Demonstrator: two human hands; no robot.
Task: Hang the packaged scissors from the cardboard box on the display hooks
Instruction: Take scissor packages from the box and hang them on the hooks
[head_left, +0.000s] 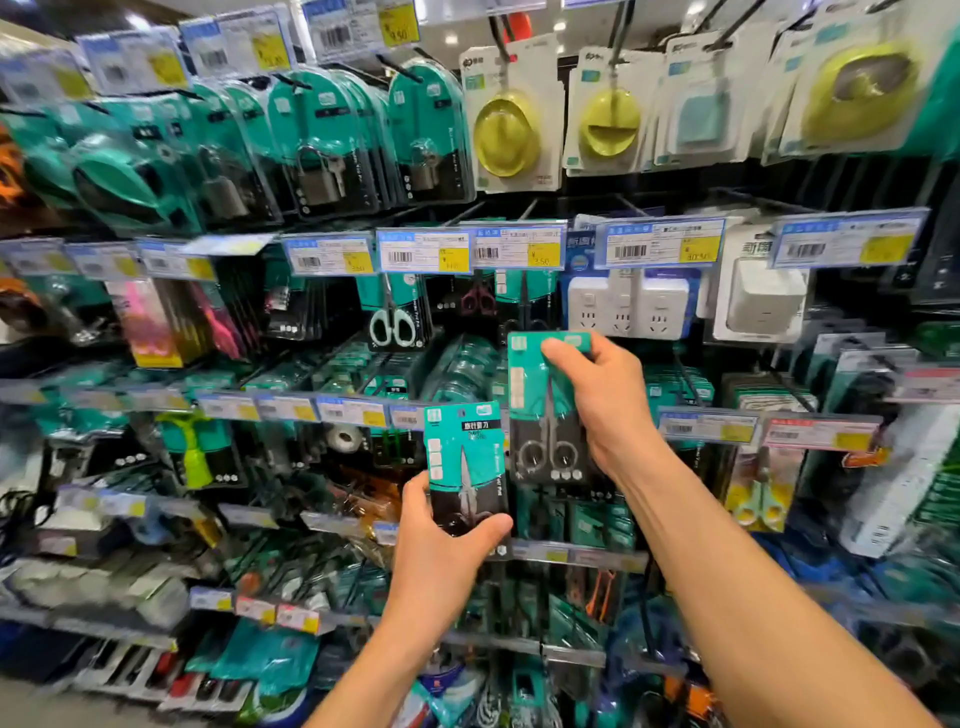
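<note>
My right hand (605, 400) pinches one scissors pack (545, 410) by its top edge, lifted toward the hooks at twelve o'clock so its hole can meet one. My left hand (447, 540) grips the spare pack (465, 462) low, waiting.

Display rack (571, 556), hooks hung with packaged scissors (395, 317), padlocks (322, 150)

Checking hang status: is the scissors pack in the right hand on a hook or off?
Off: the scissors pack is held upright by the right hand.
</note>
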